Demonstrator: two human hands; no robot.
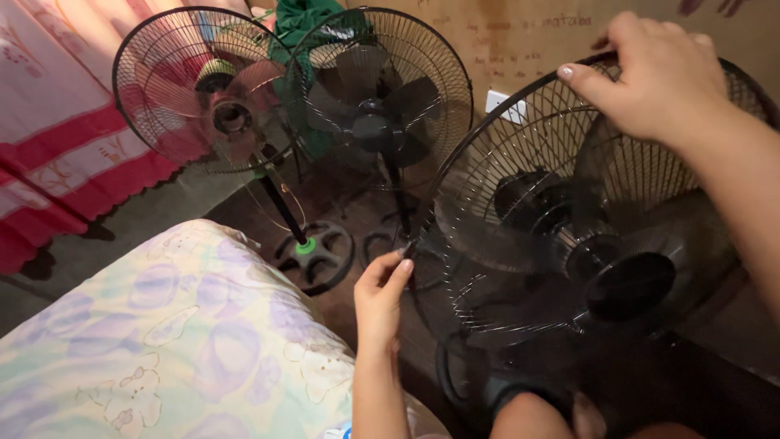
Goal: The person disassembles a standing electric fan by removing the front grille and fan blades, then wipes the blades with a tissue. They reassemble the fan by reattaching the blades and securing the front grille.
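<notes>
The person's left hand [380,294] pinches the lower left rim of the front grille [520,195] of a black pedestal fan [626,284], fingers closed on the wire edge. The right hand [658,77] curls over the grille's top rim, gripping it. The grille appears still seated on the fan, blades behind it, so its removal looks barely begun. Two other standing fans [231,114] [382,122] wait beyond a floral mattress [162,341].

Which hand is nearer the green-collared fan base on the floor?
Left. The left hand pinches the near fan's grille edge, just right of that base; the right hand grips the grille's top rim, far off.
</notes>
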